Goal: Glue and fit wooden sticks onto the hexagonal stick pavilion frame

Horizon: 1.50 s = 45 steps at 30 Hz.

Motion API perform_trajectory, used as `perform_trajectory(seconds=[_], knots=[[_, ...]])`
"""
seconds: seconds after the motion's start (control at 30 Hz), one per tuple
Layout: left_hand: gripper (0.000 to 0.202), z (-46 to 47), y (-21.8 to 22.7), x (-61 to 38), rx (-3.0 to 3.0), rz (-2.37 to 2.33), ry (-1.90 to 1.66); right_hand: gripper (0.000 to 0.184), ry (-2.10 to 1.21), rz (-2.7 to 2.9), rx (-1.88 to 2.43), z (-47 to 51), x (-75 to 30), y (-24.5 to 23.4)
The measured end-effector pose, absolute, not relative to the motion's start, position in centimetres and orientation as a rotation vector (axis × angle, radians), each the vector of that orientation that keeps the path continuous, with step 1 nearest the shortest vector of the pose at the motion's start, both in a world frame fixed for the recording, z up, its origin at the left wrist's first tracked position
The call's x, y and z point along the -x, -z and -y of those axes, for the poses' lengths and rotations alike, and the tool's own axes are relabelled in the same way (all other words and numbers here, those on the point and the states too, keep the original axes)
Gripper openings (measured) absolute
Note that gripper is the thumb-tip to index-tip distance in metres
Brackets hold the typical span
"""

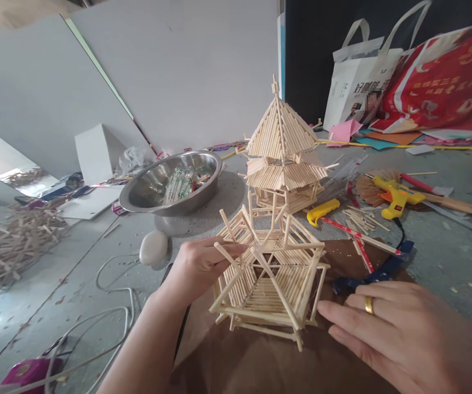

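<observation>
On brown paper in front of me sits a pagoda section (269, 290) built of thin wooden sticks, with slatted sloping sides and loose-angled sticks rising from its rim. My left hand (203, 265) grips it at the upper left, fingers closed around the sticks there; the fingertips are partly hidden. At its lower right is my right hand (396, 328), with a ring on one finger. Its fingers are stretched out, the tips at or against the right corner. Behind stands a taller stick pagoda (281, 137) with two tiers of roof and a pointed top.
A steel basin (170, 186) holding packets stands behind left, near a white rounded object (154, 248). To the right lie a yellow glue gun (396, 196), a yellow-handled tool (322, 212) and loose sticks (365, 220). A white cable (129, 306) winds at left; bags (433, 82) stand behind.
</observation>
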<state>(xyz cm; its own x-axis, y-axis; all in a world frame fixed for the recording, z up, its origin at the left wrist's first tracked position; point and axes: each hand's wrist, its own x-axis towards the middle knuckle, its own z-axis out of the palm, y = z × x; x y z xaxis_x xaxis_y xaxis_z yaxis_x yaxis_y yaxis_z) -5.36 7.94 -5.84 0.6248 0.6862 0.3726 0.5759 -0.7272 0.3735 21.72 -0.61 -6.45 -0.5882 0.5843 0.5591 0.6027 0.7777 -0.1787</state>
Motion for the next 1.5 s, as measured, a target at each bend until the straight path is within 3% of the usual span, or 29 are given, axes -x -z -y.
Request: perform_trajectory(seconds=[1.5], knots=[[0.023, -7.8, 5.28, 5.29, -2.654, -0.988, -0.763, 0.033, 0.078, 2.337, 0.904, 0.7, -21.63, 6.18]])
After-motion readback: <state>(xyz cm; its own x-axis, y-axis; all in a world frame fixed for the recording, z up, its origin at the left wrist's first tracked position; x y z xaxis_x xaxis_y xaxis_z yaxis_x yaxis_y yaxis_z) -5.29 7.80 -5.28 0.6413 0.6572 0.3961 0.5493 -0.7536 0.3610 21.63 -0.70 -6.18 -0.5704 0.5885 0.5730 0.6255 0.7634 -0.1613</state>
